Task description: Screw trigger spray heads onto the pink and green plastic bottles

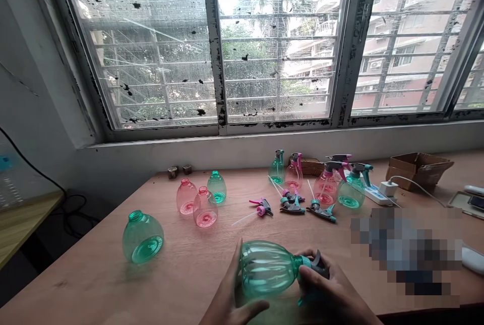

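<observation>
A green see-through bottle (264,268) lies on its side in both my hands near the table's front edge. My left hand (227,300) cups its round body from below and behind. My right hand (328,295) is closed round the grey and teal spray head (315,263) at the bottle's neck. Loose spray heads (291,205) with thin tubes lie on the wooden table (113,274) further back.
Open bottles stand at the left: a green one (142,238), two pink ones (196,203), another green one (217,187). Several bottles with spray heads (325,181) stand at the back right, beside a power strip (374,193) and a cardboard box (418,168). A window fills the back.
</observation>
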`<state>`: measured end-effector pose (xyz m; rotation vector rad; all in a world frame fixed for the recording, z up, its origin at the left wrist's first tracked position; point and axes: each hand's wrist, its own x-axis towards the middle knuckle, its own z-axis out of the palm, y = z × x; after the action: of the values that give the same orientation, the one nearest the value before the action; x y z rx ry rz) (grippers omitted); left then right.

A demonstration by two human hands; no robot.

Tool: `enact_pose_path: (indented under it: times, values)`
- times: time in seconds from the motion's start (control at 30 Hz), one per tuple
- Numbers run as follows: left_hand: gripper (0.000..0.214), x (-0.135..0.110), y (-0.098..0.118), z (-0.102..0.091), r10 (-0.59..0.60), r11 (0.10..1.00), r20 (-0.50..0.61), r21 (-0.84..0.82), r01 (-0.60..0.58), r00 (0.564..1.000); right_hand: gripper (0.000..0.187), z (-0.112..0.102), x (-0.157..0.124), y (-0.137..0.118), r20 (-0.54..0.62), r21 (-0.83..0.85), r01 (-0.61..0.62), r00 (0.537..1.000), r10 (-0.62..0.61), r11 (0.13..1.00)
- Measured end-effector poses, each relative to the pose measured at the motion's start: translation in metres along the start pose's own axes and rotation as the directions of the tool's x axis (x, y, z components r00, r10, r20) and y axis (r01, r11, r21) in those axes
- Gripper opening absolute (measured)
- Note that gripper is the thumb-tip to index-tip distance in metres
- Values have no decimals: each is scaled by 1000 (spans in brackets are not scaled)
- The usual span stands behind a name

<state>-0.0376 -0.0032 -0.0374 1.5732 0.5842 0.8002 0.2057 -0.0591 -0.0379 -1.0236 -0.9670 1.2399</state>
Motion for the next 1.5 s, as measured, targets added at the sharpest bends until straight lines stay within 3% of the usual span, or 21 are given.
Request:
enact_pose_path:
  times: [0.23,0.4,0.67,0.9,1.07,1.2,1.5]
  values:
    - [122,-2,-2,0,58,998,32,6,-58,998,51,-1,0,2,20,18,-9,1000,8,1000]
    - [109,-2,-3,-2,18,998,13,53,-18,1000,48,-3,1,1,7,36,0,1000,0,999]
    - [121,-2,-2,0,8,1000,23,-27,-8,1000,46,-2,0,1,57,59,2,998,-5,998]
    - [113,0,-2,-1,29,999,-15,36,-29,999,46,-3,1,4,45,64,12,999,-14,998]
    - [116,-3,0,-1,22,999,19,-26,-21,1000,48,-2,1,4,39,37,8,999,-10,999]
    - [107,-4,-3,-3,5,1000,29,-15,-4,1000,48,-1,0,2,32,37,9,999,-10,999]
    - [98,-3,-2,-1,61,996,-37,61,-59,997,46,-2,0,2,37,86,5,999,-8,996]
